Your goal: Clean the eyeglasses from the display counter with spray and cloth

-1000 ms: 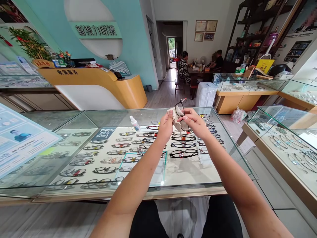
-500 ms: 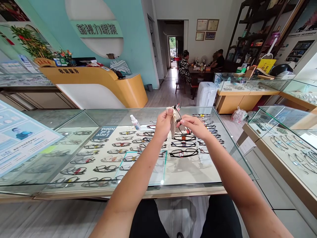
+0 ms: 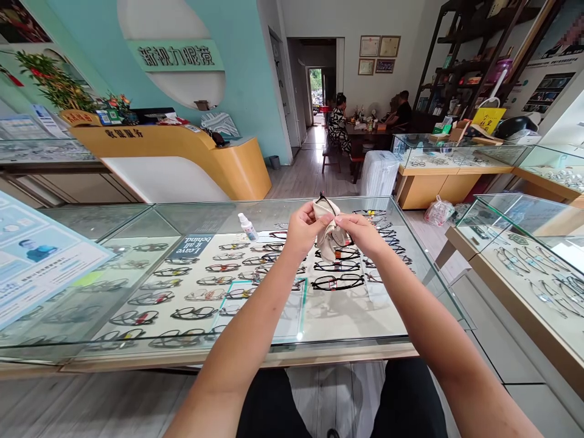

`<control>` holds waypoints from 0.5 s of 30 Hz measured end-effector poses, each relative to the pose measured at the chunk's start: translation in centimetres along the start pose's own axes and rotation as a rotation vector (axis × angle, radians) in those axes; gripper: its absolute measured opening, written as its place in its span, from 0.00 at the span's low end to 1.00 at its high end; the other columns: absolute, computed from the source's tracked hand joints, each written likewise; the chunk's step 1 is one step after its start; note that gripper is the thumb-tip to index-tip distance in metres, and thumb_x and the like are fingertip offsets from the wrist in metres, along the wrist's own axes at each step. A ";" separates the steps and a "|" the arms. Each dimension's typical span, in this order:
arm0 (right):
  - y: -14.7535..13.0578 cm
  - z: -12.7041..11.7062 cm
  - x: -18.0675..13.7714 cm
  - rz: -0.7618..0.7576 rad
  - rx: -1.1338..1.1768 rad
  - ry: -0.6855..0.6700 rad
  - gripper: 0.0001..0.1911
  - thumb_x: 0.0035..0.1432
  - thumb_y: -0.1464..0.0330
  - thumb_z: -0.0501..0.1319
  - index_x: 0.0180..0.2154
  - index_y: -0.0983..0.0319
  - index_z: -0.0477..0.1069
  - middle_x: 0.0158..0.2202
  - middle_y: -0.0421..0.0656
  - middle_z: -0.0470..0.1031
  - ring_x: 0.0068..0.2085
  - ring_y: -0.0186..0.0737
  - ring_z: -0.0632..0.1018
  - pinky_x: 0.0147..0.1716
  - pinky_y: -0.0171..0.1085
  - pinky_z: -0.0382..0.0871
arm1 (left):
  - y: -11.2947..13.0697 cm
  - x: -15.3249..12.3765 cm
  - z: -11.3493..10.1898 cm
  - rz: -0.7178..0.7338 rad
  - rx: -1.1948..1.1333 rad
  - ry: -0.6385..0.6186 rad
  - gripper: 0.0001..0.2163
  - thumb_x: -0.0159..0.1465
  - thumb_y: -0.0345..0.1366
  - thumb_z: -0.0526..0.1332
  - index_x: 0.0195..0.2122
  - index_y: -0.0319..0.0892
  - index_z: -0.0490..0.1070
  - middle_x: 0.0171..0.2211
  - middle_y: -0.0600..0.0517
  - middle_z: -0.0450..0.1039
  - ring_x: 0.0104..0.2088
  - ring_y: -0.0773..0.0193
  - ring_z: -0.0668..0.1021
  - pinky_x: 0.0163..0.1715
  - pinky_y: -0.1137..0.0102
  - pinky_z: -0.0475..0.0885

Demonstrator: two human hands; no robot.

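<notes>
Above the glass display case (image 3: 292, 351), my left hand (image 3: 305, 230) is closed on a beige cleaning cloth (image 3: 326, 242), bunched around part of a pair of glasses. My right hand (image 3: 360, 232) pinches the dark-framed glasses (image 3: 322, 196) close to the cloth, its fingertips almost meeting my left thumb. One dark end of the glasses sticks up above the cloth; the lenses are mostly hidden by cloth and fingers. A white spray bottle (image 3: 247, 227) stands on the case, left of my hands.
Rows of eyeglasses (image 3: 337, 281) lie inside the case under the glass. A blue-and-white leaflet (image 3: 41, 255) juts in at left. Another glass case (image 3: 524, 267) stands at right. A yellow counter (image 3: 241, 167) and two people seated at a table (image 3: 365, 129) are farther back.
The cloth and glasses have turned between my hands, and more of the cloth now faces me. My left thumb has come over to the right, nearer my right fingertips.
</notes>
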State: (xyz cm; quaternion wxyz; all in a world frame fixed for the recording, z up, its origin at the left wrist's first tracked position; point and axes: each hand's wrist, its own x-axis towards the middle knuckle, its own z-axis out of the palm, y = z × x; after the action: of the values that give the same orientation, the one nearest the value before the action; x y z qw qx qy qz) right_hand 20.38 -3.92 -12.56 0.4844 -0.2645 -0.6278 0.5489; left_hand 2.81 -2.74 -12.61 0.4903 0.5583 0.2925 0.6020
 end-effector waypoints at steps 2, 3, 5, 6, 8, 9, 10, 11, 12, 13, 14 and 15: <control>-0.3 0.2 -0.1 -0.002 -0.027 -0.061 0.28 0.58 0.40 0.73 0.29 0.59 0.83 0.34 0.43 0.79 0.39 0.44 0.74 0.45 0.41 0.69 | 0.0 -0.2 0.3 0.023 0.017 0.016 0.28 0.51 0.60 0.83 0.34 0.43 0.75 0.25 0.56 0.77 0.21 0.68 0.73 0.24 0.71 0.69; -0.4 0.4 -0.2 -0.009 -0.050 -0.088 0.28 0.58 0.39 0.72 0.30 0.58 0.84 0.35 0.43 0.80 0.40 0.45 0.76 0.47 0.42 0.70 | 0.0 -0.3 0.4 0.032 0.023 0.026 0.28 0.52 0.61 0.82 0.34 0.43 0.74 0.24 0.57 0.76 0.19 0.69 0.71 0.21 0.71 0.67; -0.6 0.6 -0.3 -0.022 -0.084 -0.123 0.29 0.59 0.39 0.71 0.29 0.58 0.84 0.36 0.44 0.81 0.42 0.47 0.78 0.50 0.44 0.71 | 0.0 -0.5 0.6 0.053 0.034 0.057 0.29 0.55 0.64 0.79 0.32 0.44 0.73 0.21 0.57 0.73 0.17 0.70 0.68 0.19 0.71 0.63; -0.7 0.7 -0.3 -0.019 -0.088 -0.137 0.29 0.59 0.39 0.71 0.29 0.58 0.85 0.36 0.44 0.81 0.43 0.47 0.78 0.51 0.44 0.71 | -0.1 -0.6 0.6 0.065 0.041 0.074 0.29 0.57 0.65 0.78 0.32 0.44 0.73 0.20 0.57 0.72 0.16 0.70 0.67 0.18 0.71 0.62; -0.8 0.8 -0.4 -0.003 -0.082 -0.153 0.29 0.61 0.39 0.71 0.30 0.58 0.85 0.35 0.44 0.81 0.42 0.47 0.79 0.51 0.44 0.71 | -0.2 -0.5 0.4 0.083 0.056 0.093 0.29 0.61 0.67 0.74 0.30 0.44 0.72 0.18 0.57 0.68 0.16 0.70 0.65 0.19 0.71 0.61; -0.8 0.7 -0.4 0.001 -0.083 -0.153 0.28 0.61 0.40 0.71 0.31 0.58 0.86 0.35 0.44 0.81 0.42 0.47 0.79 0.51 0.44 0.71 | -0.2 -0.5 0.1 0.083 0.063 0.082 0.29 0.63 0.67 0.72 0.29 0.44 0.72 0.17 0.57 0.67 0.17 0.70 0.66 0.19 0.71 0.62; -0.8 0.5 -0.4 0.002 -0.090 -0.147 0.27 0.62 0.41 0.70 0.31 0.59 0.86 0.36 0.45 0.81 0.42 0.47 0.78 0.50 0.43 0.71 | -0.2 -0.3 -0.1 0.072 0.065 0.052 0.29 0.64 0.68 0.71 0.30 0.43 0.73 0.17 0.56 0.67 0.18 0.69 0.67 0.20 0.71 0.63; -0.8 0.2 -0.4 0.002 -0.098 -0.135 0.27 0.63 0.42 0.70 0.32 0.59 0.87 0.37 0.45 0.82 0.42 0.47 0.78 0.49 0.43 0.71 | -0.1 -0.2 -0.5 0.050 0.063 0.006 0.30 0.64 0.68 0.71 0.30 0.43 0.73 0.18 0.56 0.69 0.19 0.68 0.69 0.22 0.71 0.65; -0.7 -0.1 -0.5 0.005 -0.102 -0.120 0.27 0.64 0.43 0.70 0.32 0.59 0.87 0.37 0.45 0.82 0.41 0.46 0.78 0.47 0.42 0.70 | 0.0 0.0 -0.8 0.022 0.055 -0.047 0.30 0.64 0.68 0.71 0.32 0.42 0.74 0.20 0.55 0.71 0.20 0.67 0.71 0.23 0.70 0.67; -0.8 -0.4 -0.4 0.011 -0.099 -0.104 0.26 0.64 0.43 0.69 0.32 0.59 0.87 0.37 0.45 0.82 0.40 0.45 0.77 0.44 0.41 0.69 | 0.1 0.1 -1.0 -0.005 0.044 -0.095 0.29 0.63 0.67 0.72 0.34 0.42 0.75 0.22 0.54 0.73 0.22 0.66 0.73 0.25 0.70 0.69; -0.8 -0.7 -0.4 0.022 -0.087 -0.090 0.26 0.64 0.43 0.70 0.31 0.60 0.86 0.36 0.45 0.81 0.38 0.43 0.76 0.41 0.40 0.68 | 0.2 0.2 -1.3 -0.025 0.033 -0.136 0.29 0.61 0.66 0.75 0.36 0.42 0.76 0.24 0.53 0.76 0.24 0.65 0.75 0.27 0.70 0.72; -0.8 -0.9 -0.4 0.038 -0.066 -0.079 0.27 0.63 0.43 0.70 0.31 0.60 0.86 0.34 0.44 0.81 0.35 0.42 0.75 0.38 0.40 0.67 | 0.4 0.3 -1.4 -0.039 0.024 -0.167 0.29 0.59 0.64 0.77 0.37 0.41 0.77 0.27 0.52 0.78 0.26 0.65 0.77 0.29 0.70 0.74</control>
State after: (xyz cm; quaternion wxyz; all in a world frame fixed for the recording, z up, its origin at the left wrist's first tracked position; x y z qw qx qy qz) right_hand 21.50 -4.06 -12.02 0.4396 -0.2704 -0.6591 0.5470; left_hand 1.42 -2.37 -12.47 0.5179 0.6066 0.2687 0.5400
